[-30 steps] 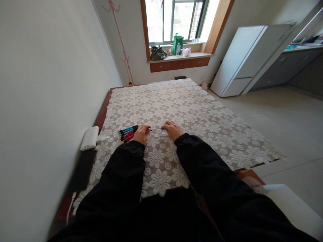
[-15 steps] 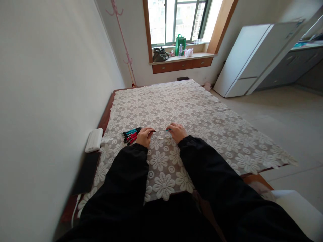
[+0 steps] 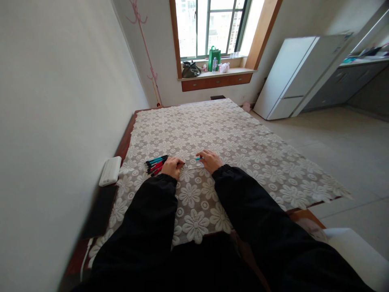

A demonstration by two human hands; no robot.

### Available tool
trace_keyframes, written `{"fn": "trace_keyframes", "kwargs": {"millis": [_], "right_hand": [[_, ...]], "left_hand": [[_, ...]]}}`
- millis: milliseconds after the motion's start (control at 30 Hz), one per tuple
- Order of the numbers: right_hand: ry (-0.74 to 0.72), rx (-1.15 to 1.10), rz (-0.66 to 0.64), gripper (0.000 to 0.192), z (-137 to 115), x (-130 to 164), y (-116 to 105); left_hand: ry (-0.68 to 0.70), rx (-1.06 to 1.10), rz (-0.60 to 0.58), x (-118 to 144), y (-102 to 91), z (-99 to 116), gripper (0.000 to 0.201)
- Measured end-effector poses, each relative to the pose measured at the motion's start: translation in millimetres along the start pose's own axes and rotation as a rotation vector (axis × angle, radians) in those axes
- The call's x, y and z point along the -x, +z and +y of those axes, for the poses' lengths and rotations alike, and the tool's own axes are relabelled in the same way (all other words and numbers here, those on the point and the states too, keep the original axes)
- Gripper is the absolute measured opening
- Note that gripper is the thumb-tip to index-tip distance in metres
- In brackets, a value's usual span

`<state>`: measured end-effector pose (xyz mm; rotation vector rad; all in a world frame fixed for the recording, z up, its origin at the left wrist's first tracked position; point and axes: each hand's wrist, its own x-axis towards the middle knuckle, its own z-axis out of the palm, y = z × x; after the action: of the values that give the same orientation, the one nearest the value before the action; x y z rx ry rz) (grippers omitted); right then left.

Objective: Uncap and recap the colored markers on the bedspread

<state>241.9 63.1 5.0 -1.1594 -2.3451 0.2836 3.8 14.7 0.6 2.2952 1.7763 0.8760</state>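
One teal pen piece point(image 3: 199, 158) is pinched in the right hand point(image 3: 209, 161), the left hand point(image 3: 172, 166) pinches a dark piece, and a bundle of pens point(image 3: 155, 164) waits untouched beside it.

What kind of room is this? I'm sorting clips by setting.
Likely a small home or studio flat: a white fridge beside a kitchen counter, bags on a window ledge, and a lace-covered table.

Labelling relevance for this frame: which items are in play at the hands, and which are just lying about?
In play: left hand, right hand, pen bundle, teal pen piece, thin clear tube.
Lying about: white power bank, green bag, fridge, lace tablecloth.
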Motion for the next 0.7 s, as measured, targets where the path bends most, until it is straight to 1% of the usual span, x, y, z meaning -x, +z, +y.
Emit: {"fn": "trace_keyframes", "kwargs": {"millis": [33, 133, 167, 267, 300, 333, 400, 433, 467, 533, 567, 600, 667, 700], "right_hand": [[-0.006, 0.004, 0.005, 0.021, 0.1, -0.3, 0.2], [-0.01, 0.029, -0.027, 0.017, -0.3, -0.4, 1.3], [-0.01, 0.026, -0.023, 0.017, -0.8, -0.2, 1.6], [-0.016, 0.0, 0.054, 0.036, -3.0, 0.5, 1.8], [-0.02, 0.007, 0.067, 0.038, -3.6, 0.7, 1.7], [-0.024, 0.023, 0.057, 0.035, -3.9, 0.8, 1.7], [-0.033, 0.066, -0.004, 0.024, -3.5, 1.1, 1.8], [-0.032, 0.079, -0.03, 0.022, -3.1, 1.2, 2.0], [-0.028, 0.084, -0.042, 0.023, -2.7, 1.3, 2.1], [-0.014, 0.074, -0.025, 0.033, -2.3, 1.4, 2.3], [-0.013, 0.07, -0.016, 0.037, -2.4, 1.4, 2.3], [-0.014, 0.071, -0.015, 0.037, -2.7, 1.3, 2.3], [-0.017, 0.079, -0.036, 0.03, -3.3, 1.3, 2.4], [-0.015, 0.08, -0.04, 0.028, -3.4, 1.3, 2.5]], "left_hand": [[0.0, -0.001, -0.001, -0.1, 0.3, -0.7, 0.012], [0.018, 0.011, 0.072, 0.1, 0.1, -0.5, 0.016], [0.021, 0.008, 0.077, 0.2, -0.2, 0.1, 0.016], [-0.009, -0.003, 0.025, 0.7, -1.3, 2.8, 0.011], [-0.019, 0.003, 0.027, 0.9, -1.7, 3.6, 0.011], [-0.024, 0.015, 0.046, 1.1, -2.1, 4.3, 0.013], [-0.027, 0.039, 0.102, 1.4, -2.7, 4.9, 0.021], [-0.026, 0.044, 0.102, 1.4, -2.8, 4.8, 0.023], [-0.024, 0.042, 0.076, 1.3, -2.7, 4.5, 0.024], [-0.012, 0.025, -0.003, 0.8, -2.0, 3.2, 0.02], [-0.004, 0.017, -0.017, 0.6, -1.6, 2.6, 0.018], [0.002, 0.013, 0.002, 0.4, -1.2, 2.2, 0.019], [0.011, -0.004, 0.037, 0.3, -0.5, 1.7, 0.02], [0.014, -0.02, 0.027, 0.4, -0.3, 1.8, 0.019]]}}
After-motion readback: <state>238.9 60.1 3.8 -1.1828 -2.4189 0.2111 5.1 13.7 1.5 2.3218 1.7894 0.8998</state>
